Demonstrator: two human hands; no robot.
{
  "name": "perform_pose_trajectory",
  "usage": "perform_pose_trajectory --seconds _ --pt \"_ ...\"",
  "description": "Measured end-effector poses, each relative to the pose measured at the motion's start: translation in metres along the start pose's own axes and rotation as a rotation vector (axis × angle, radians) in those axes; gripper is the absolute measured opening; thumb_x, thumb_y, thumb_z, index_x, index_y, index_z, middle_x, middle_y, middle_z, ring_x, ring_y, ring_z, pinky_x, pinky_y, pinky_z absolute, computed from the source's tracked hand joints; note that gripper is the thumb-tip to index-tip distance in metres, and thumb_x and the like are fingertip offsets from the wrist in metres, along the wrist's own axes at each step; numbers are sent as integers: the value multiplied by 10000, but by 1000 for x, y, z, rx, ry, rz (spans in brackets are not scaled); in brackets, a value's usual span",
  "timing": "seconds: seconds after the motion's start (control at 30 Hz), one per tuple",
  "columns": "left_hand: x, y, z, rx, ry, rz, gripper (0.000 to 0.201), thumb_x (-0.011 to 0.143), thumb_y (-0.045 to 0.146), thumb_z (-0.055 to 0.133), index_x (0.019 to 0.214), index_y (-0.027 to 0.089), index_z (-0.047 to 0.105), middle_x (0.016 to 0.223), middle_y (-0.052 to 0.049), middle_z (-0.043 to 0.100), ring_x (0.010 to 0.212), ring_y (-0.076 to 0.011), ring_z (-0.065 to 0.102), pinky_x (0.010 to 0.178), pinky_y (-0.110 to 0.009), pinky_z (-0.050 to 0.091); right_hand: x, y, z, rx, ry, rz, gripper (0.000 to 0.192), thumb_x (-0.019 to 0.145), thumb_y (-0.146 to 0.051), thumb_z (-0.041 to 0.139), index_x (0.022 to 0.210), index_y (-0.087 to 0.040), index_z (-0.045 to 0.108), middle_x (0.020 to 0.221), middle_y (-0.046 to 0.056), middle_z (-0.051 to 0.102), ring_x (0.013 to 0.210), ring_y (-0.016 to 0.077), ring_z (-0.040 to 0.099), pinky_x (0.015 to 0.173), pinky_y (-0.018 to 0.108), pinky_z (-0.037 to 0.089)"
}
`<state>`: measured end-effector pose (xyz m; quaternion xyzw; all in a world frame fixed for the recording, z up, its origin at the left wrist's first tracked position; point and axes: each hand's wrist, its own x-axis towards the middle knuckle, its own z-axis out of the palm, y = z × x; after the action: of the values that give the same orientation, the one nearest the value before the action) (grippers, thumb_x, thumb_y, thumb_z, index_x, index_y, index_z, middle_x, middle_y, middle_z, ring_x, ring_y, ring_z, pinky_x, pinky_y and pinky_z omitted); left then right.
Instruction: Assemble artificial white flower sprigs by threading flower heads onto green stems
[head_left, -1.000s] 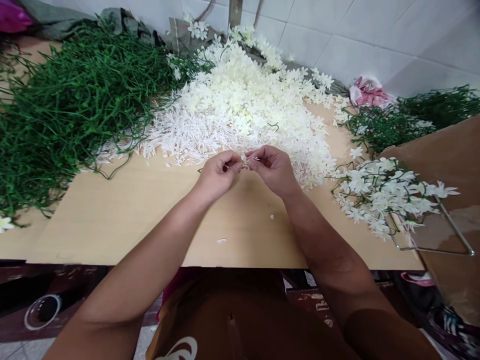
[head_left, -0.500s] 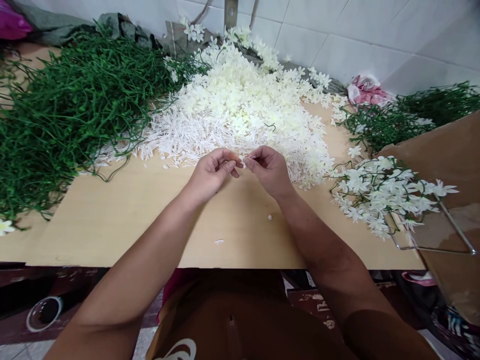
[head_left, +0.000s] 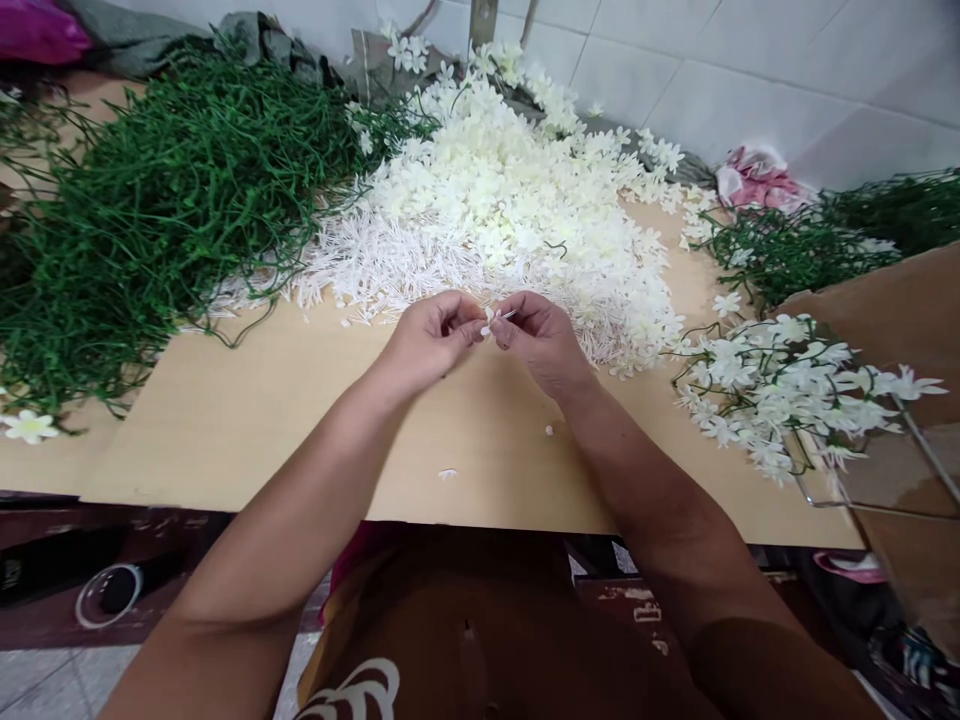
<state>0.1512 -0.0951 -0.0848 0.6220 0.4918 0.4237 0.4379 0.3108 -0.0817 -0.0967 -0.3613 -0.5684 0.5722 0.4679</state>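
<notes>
left hand (head_left: pixel 431 338): centre of the frame, fingers curled, thumb and forefinger pinched on one side of the small white flower piece (head_left: pixel 489 322).
right hand (head_left: pixel 541 335): just right of it, fingertips pinched on the same piece from the other side; the two hands nearly touch.
small white flower piece: one, held between both hands just above the table (head_left: pixel 247 420), in front of the white heap.
handling: looks feather-light, thin and bendy, easy to crease or drop; best taken by fingertips at its centre or slim stalk, not by the petals.
white flower heap (head_left: pixel 510 210): one big pile, upper centre, far too many to count.
green stems (head_left: pixel 157 200): one large tangle, upper left; a smaller one (head_left: pixel 810 240) at upper right.
finished sprays (head_left: pixel 780 390): one bunch at right, blooms on green stems, count unclear.
loose bits: two white scraps (head_left: pixel 448 473) on the bare board below the hands; one single flower (head_left: pixel 28 426) at the left edge.
</notes>
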Motion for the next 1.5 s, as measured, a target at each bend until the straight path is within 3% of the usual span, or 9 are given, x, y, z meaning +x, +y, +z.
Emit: perform_pose_trajectory --seconds 0.13,0.27,0.57,0.7,0.83,0.9,1.0,1.2,1.5 --pt "-19 0 -31 520 -67 120 131 802 225 551 811 169 670 806 -27 671 762 -153 585 701 -283 426 0 -2 -3 -48 -6 -22 444 614 -551 795 702 -184 561 610 -51 527 575 63 435 560 237 346" --pt "-41 -4 -50 780 -215 159 235 809 226 569 1010 217 689 1038 -58 665 1004 -226 588 855 -358 415 1 -1 -5 -48 -32 -25 458 627 -584 771 692 -186 555 603 -47 531 575 68 436 562 243 346" --pt "-33 -9 -32 1030 -142 190 130 817 166 509 810 188 638 920 -86 666 965 -272 587 824 -408 397 2 0 -4 -8 -22 11 477 565 -600 793 677 -187 582 625 -38 569 610 82 504 650 269 441" --pt "-19 2 -48 833 185 215 81 799 142 558 779 213 591 816 -29 652 840 -202 578 812 -364 391 3 6 -6 61 -24 70 473 539 -583 815 689 -193 593 636 -38 601 622 86 535 671 270 456" --pt "5 19 -68 346 550 313 162 709 144 714 752 188 565 720 25 591 701 -104 532 695 -270 397 5 14 -6 109 -32 159 495 484 -573 841 670 -193 584 648 -34 632 665 103 583 688 268 466" --pt "13 26 -70 61 609 371 231 671 199 777 726 174 554 670 45 558 648 -78 538 633 -246 381 6 15 -7 109 -22 162 493 481 -574 841 667 -193 588 659 -30 645 658 102 580 683 267 466" --pt "13 26 -57 -236 506 288 283 664 315 801 710 186 554 606 48 557 562 -73 513 549 -242 338 8 14 -11 121 22 145 466 507 -557 839 675 -193 602 659 -34 640 621 87 549 659 259 455" --pt "-2 5 -7 -288 129 -313 263 605 265 807 632 152 572 522 39 535 500 -66 445 515 -222 320 7 10 -15 202 -10 137 426 542 -529 843 652 -196 602 602 -57 589 611 77 543 673 257 458" --pt "-2 -2 2 -368 52 -366 133 643 154 720 612 134 593 539 36 551 508 -54 440 525 -204 323 7 16 -2 221 -4 189 472 463 -536 870 619 -199 578 573 -63 587 613 89 557 679 263 472"
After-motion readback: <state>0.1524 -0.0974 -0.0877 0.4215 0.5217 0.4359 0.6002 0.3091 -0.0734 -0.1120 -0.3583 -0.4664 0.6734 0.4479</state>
